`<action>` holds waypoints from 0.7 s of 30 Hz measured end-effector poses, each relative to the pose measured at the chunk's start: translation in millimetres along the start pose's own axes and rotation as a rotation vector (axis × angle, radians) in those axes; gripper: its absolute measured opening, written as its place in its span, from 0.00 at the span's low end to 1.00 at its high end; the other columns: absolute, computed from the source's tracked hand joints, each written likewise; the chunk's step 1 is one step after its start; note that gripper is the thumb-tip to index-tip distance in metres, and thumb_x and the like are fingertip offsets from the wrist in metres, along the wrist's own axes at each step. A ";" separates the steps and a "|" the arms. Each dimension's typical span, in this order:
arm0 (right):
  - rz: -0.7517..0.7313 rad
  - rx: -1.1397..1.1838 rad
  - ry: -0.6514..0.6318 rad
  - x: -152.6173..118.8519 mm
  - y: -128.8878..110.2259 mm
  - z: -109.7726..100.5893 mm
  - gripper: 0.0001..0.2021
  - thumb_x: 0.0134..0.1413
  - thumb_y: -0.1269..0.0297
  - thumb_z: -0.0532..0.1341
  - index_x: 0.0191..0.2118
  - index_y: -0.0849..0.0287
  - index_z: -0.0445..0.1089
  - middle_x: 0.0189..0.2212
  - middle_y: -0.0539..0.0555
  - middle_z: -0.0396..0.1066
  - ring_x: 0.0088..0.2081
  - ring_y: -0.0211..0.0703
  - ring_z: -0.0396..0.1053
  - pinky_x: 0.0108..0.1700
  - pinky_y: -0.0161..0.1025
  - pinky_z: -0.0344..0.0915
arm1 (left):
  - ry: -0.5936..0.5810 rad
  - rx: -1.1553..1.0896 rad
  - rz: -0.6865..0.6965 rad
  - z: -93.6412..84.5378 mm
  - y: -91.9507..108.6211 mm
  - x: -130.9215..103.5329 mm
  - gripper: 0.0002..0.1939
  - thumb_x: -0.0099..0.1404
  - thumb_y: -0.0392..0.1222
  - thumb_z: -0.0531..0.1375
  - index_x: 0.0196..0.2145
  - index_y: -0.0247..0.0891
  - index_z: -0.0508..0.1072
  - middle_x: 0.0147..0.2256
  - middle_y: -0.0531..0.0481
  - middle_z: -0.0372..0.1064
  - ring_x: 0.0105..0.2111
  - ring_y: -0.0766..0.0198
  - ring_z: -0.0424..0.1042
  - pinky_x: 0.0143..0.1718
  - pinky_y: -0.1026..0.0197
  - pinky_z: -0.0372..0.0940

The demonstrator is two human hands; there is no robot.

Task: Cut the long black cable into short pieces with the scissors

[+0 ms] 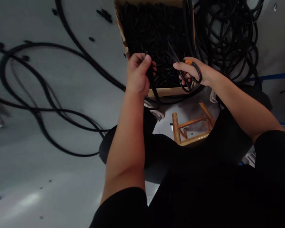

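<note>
L hand (139,74) has its grip clamped on hose (154,85) at box's near rim (169,91); R hand (191,67) grips scissors (188,62), blades over box. Prob. well along: lots of short pcs (144,28) in box; hose on floor (73,180) + coil (248,28) at R look uncut.

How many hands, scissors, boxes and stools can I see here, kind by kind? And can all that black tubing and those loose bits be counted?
Hands: 2 (left hand, right hand)
Scissors: 1
Box: 1
Stool: 1
Total: 5
Not counted: tubing, too tangled; bits, too many and dark.
</note>
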State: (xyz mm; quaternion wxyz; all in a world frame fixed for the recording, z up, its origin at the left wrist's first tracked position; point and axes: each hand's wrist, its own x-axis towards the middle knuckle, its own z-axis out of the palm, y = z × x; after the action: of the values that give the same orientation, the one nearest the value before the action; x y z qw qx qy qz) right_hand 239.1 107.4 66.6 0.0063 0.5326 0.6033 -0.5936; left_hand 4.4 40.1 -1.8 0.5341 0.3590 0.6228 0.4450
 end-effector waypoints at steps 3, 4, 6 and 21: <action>-0.025 -0.129 0.046 2.0 0.5 -1.7 0.20 0.57 0.49 0.76 0.40 0.49 0.65 0.32 0.49 0.73 0.39 0.49 0.75 0.40 0.43 0.66 | 0.022 -0.091 -0.029 1.0 1.4 0.0 0.21 0.76 0.63 0.69 0.41 0.44 0.70 0.36 0.51 0.77 0.54 0.54 0.82 0.50 0.54 0.76; -0.049 -0.211 0.064 2.5 1.0 -1.9 0.19 0.57 0.53 0.76 0.42 0.50 0.66 0.35 0.50 0.75 0.42 0.50 0.76 0.42 0.44 0.67 | 0.025 -0.138 -0.037 0.7 0.6 0.2 0.22 0.74 0.64 0.71 0.41 0.44 0.71 0.38 0.50 0.78 0.54 0.53 0.82 0.51 0.53 0.78; -0.102 -0.378 0.065 1.5 0.9 -1.0 0.18 0.57 0.58 0.75 0.46 0.51 0.69 0.41 0.53 0.77 0.47 0.53 0.76 0.46 0.45 0.68 | 0.019 -0.211 -0.058 -0.2 -1.1 0.1 0.22 0.71 0.65 0.73 0.41 0.46 0.74 0.42 0.49 0.80 0.56 0.51 0.82 0.52 0.51 0.80; -0.153 -0.649 0.089 -15.6 -19.0 8.8 0.17 0.63 0.61 0.69 0.55 0.53 0.70 0.52 0.62 0.80 0.52 0.65 0.78 0.53 0.53 0.72 | -0.014 -0.253 -0.155 14.8 -6.2 -3.3 0.14 0.71 0.50 0.74 0.40 0.46 0.73 0.43 0.50 0.81 0.48 0.55 0.83 0.44 0.58 0.82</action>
State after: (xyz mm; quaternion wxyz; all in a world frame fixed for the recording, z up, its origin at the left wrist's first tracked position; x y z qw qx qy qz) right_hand 227.9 96.3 87.5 0.1043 0.4813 0.7988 -0.3454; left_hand 19.8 37.5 -7.0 0.6123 0.2427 0.5838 0.4748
